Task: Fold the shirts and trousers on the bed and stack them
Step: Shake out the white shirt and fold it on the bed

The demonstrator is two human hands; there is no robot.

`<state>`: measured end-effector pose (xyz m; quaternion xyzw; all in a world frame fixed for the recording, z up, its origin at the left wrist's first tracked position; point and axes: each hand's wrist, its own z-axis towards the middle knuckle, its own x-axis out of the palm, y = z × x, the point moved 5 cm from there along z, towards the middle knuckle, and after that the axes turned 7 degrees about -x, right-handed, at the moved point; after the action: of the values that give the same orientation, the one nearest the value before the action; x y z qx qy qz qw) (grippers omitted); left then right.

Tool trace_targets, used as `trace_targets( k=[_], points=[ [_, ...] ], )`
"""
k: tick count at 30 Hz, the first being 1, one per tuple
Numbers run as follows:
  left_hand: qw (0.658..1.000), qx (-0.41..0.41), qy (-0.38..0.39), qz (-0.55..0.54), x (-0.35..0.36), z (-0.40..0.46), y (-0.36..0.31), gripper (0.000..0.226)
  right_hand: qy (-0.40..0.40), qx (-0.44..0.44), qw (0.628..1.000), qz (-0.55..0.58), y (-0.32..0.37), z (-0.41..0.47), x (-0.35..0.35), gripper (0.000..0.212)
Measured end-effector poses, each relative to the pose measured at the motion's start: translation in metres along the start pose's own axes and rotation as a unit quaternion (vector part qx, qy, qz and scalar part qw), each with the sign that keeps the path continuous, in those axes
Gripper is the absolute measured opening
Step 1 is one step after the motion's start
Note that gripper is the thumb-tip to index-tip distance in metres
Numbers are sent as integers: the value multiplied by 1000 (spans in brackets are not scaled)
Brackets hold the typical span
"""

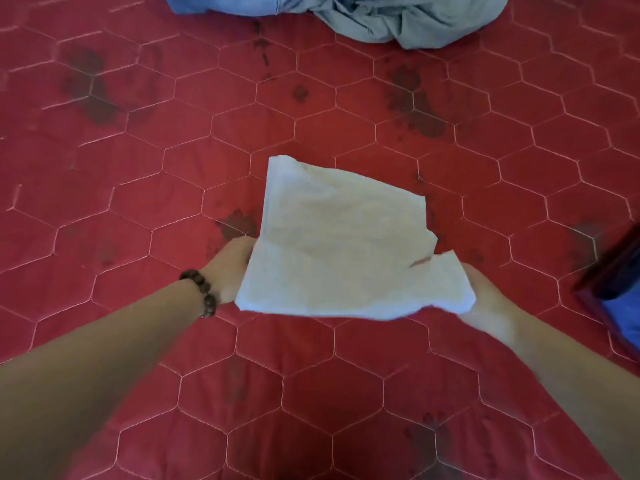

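Head view: my left hand [232, 268] and right hand [485, 303] grip the folded white cloth garment [343, 244], one at each near corner.
Left: crumpled grey-blue clothes [398, 19] unfolded at 12 o'clock on the red quilted bed [138, 168].

We're reaching both bare forearms forward, pretty much level with each other. Our left hand [230, 268], the one with the brown wooden bead bracelet [202, 292] on its wrist, is gripping the left edge of the folded white cloth garment [341, 247], and our right hand [485, 303] is gripping its right edge, fingers mostly hidden underneath.
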<state>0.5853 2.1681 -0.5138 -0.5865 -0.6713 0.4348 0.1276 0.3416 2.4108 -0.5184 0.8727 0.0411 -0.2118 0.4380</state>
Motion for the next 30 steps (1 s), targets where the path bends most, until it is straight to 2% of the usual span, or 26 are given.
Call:
trace_targets(
  k=[2,5,7,11,14,17,21,25,28,30],
  points=[
    [996,-13,-40,-81,-8,11,-10,29,-87,26,993,76,7,12,-6,27],
    [985,-85,-52,-143,-1,23,-4,31,-106,37,975,193,13,29,4,22],
    [981,-110,-92,-133,1,28,5,28,-142,46,976,161,10,34,6,16],
    [977,-80,-161,-111,2,27,7,15,-209,39,967,139,10,34,9,6],
    [973,-76,-182,-116,9,21,14,18,-234,28,961,148,8,26,19,10],
    [969,-90,-210,-94,18,16,21,16,-234,35,968,82,4,23,31,12],
    [958,-72,-269,-73,19,17,18,12,-285,34,958,-1,8,25,37,26],
    [955,-65,-288,-37,18,22,14,24,-330,77,939,-48,9,25,44,25],
    [954,-66,-292,21,16,22,6,23,-365,109,924,-42,14,22,47,24],
    [931,-94,-338,98,9,16,0,19,-392,124,909,-70,22,16,46,30]
  ],
)
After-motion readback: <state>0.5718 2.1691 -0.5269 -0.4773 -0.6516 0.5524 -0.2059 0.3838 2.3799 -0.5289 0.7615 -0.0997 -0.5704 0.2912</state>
